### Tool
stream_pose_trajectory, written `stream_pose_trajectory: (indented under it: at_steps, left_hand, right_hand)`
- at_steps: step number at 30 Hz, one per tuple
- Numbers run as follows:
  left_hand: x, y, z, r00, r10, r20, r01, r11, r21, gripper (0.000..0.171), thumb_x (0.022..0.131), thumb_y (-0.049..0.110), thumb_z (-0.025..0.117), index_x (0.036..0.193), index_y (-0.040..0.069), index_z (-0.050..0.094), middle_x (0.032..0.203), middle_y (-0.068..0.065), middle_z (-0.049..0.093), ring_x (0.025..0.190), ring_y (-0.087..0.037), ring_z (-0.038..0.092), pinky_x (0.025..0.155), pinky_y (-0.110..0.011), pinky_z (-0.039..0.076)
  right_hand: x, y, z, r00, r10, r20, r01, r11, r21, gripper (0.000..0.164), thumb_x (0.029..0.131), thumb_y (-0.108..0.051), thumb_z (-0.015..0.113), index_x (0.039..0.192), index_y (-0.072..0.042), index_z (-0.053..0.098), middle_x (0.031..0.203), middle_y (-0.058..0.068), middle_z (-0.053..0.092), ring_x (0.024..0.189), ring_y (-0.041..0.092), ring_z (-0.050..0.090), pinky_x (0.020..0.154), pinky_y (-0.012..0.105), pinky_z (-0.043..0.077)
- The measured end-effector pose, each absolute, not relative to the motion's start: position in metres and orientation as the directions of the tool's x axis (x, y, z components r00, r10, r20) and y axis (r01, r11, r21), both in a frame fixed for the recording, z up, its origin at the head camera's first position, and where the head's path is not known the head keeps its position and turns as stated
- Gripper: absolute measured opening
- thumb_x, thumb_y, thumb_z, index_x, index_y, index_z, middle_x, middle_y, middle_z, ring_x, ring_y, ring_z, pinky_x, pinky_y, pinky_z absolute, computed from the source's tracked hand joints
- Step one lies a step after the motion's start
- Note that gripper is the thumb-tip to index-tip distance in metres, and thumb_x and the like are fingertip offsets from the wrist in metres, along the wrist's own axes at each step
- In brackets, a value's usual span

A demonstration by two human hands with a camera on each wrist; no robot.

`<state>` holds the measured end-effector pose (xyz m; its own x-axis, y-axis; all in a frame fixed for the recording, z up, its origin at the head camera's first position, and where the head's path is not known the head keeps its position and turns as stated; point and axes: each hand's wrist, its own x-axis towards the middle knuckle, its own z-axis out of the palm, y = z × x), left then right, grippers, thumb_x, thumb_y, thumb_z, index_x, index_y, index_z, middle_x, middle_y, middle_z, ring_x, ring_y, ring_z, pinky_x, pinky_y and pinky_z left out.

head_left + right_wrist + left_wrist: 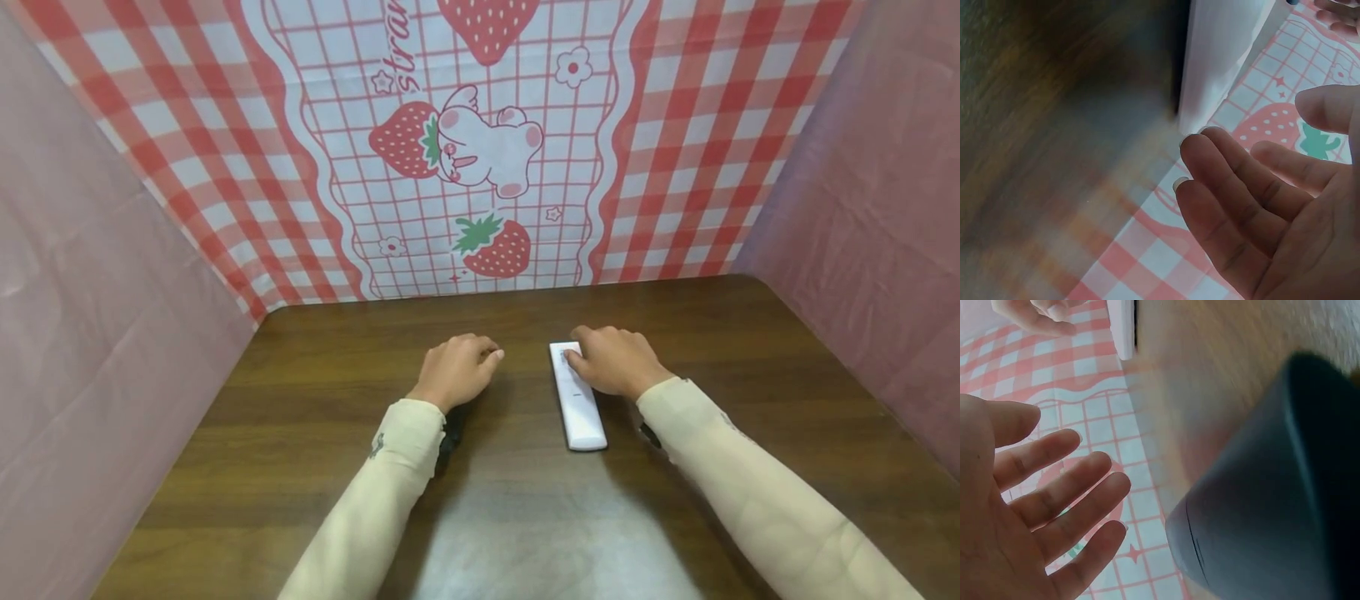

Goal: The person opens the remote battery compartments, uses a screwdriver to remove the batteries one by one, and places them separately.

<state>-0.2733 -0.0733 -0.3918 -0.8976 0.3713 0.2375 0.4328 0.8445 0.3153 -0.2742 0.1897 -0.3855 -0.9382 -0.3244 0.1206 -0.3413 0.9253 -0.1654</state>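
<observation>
Just right of centre, the right hand (618, 362) is held with fingers loosely bent and nothing gripped, its thumb seen over the far end of a white remote (582, 415); whether contact is made cannot be told. The left hand (456, 370) is held apart, relaxed, with nothing in it. Between them the remote is laid flat on the wooden table (517, 500) — probably light, stiff, slightly slippery — and is best pinched across its long sides, mid-length.
</observation>
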Motion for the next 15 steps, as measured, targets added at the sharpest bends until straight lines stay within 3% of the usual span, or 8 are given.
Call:
stream_pose_trajectory:
  at_steps: [8, 15]
  left_hand:
    - [-0.2686, -0.0731, -0.3957, -0.901, 0.371, 0.224, 0.430, 0.833, 0.349, 0.030, 0.103, 0.041, 0.053, 0.117, 0.023, 0.074, 0.113, 0.004, 0.072, 0.101, -0.019, 0.068, 0.082, -0.046, 0.053]
    - [-0.2677, -0.0651, -0.4001, -0.873, 0.409, 0.266, 0.475, 0.837, 0.271, 0.029, 0.103, 0.039, 0.054, 0.114, 0.023, 0.076, 0.106, 0.006, 0.074, 0.090, -0.015, 0.070, 0.073, -0.038, 0.052]
  right_hand:
    - [-0.2674, 0.1869, -0.3824, -0.940, -0.322, 0.116, -0.337, 0.927, -0.162, 0.046, 0.097, -0.036, 0.063, 0.127, -0.001, 0.064, 0.111, 0.016, 0.071, 0.088, 0.027, 0.067, 0.076, 0.053, 0.054]
    - [-0.2638, 0.1863, -0.3800, -0.935, -0.333, 0.120, -0.349, 0.924, -0.158, 0.044, 0.096, -0.036, 0.063, 0.123, -0.002, 0.068, 0.107, 0.014, 0.072, 0.086, 0.027, 0.068, 0.070, 0.051, 0.054]
